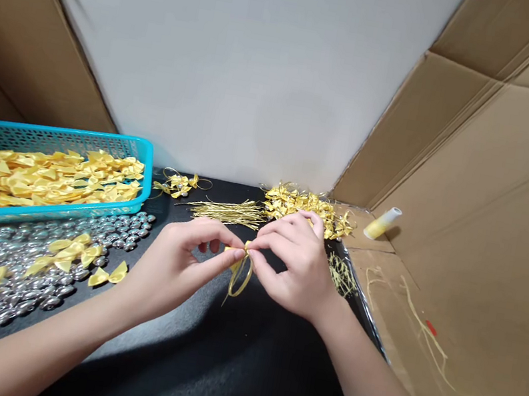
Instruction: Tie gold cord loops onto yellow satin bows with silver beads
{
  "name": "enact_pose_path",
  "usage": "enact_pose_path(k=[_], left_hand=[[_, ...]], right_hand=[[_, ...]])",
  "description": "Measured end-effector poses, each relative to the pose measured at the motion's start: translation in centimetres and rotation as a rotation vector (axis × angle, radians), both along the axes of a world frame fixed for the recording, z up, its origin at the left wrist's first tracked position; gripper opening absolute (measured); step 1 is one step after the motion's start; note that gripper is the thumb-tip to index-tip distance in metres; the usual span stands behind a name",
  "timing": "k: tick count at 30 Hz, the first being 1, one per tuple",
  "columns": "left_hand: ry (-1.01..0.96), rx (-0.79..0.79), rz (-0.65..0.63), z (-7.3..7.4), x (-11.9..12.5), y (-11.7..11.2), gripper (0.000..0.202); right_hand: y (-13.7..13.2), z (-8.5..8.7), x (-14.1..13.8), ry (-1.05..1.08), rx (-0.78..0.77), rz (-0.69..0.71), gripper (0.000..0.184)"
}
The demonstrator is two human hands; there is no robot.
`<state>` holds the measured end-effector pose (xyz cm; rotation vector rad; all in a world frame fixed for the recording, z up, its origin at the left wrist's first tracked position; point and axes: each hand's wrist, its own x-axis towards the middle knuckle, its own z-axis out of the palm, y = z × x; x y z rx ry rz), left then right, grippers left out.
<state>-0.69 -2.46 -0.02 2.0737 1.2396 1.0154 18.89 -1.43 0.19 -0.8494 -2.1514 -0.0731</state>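
Observation:
Both hands meet over the middle of the black work surface (216,366). Between their fingertips is a small yellow ribbon bow (234,264), mostly hidden by the fingers. A looped gold tie (246,283) hangs down from it. My left hand (184,255) pinches the bow from the left with thumb and forefinger. From the right, my right hand (294,264) pinches at the bow's centre, where the gold tie meets it. Just beyond the hands lies a bundle of straight gold ties (229,211). Whether a bell is on the bow I cannot tell.
A turquoise basket (147,172) of yellow bows stands at left. Silver bells (41,286) lie before it, with loose bows (109,275) among them. Tied bows (299,202) are heaped at the back right, near a yellow-white tube (382,223). Cardboard walls (512,199) flank the surface.

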Motion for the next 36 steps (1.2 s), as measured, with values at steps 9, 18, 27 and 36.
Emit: enact_pose_path(k=[9, 18, 27, 36], left_hand=[[-0.013, -0.088, -0.057, 0.1, -0.4, 0.6, 0.021], [0.008, -0.096, -0.045, 0.3, -0.2, 0.7, 0.024], [0.017, -0.146, -0.056, 0.1, -0.3, 0.9, 0.026], [0.073, -0.144, -0.021, -0.1, -0.5, 1.3, 0.03]], right_hand=[[1.0, -1.1, -0.8, 0.45, -0.365, 0.139, 0.014], [1.1, -0.4, 0.5, 0.119, -0.089, 0.088, 0.01], [1.0, -1.4, -0.8, 0.261, -0.156, 0.049, 0.01], [1.6, -2.3, -1.0, 0.464, -0.448, 0.045, 0.008]])
